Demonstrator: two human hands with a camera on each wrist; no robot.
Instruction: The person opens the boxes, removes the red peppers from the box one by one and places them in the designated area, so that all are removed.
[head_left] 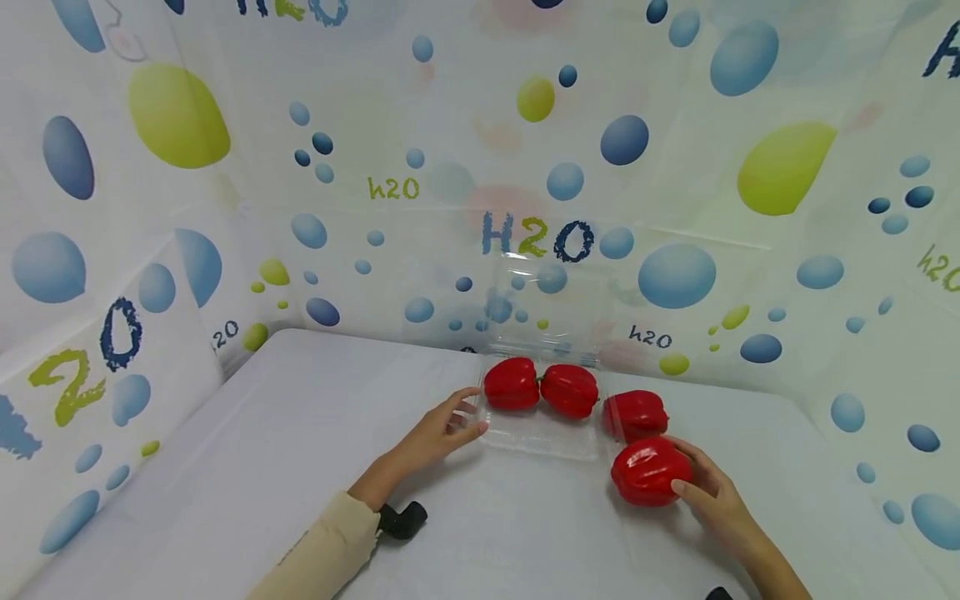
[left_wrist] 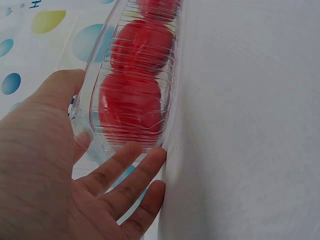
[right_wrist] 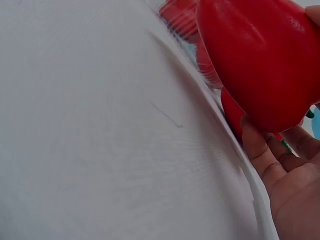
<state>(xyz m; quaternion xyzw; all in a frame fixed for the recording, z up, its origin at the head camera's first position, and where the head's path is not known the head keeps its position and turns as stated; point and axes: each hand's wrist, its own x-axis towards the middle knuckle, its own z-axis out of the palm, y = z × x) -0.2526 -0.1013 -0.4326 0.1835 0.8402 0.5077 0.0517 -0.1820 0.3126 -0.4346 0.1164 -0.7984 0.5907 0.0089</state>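
Two red bell peppers, one on the left (head_left: pixel 512 385) and one on the right (head_left: pixel 572 392), lie in the back of a clear plastic clamshell container (head_left: pixel 543 442) whose lid (head_left: pixel 517 287) stands up behind. My left hand (head_left: pixel 435 432) rests at the container's left end, fingers spread and fairly straight against its ribbed wall in the left wrist view. With my right hand (head_left: pixel 708 492) I hold another red bell pepper (head_left: pixel 647 473), thumb and fingers around its right side, in front and right of the container. Behind it a further red bell pepper (head_left: pixel 637 412) sits beside the container's right wall.
A white cloth covers the table (head_left: pixel 315 400). Behind it hangs a patterned backdrop (head_left: pixel 450 125) with bubbles and lettering. A black wrist device (head_left: pixel 403 521) is at my left sleeve (head_left: pixel 330 546).
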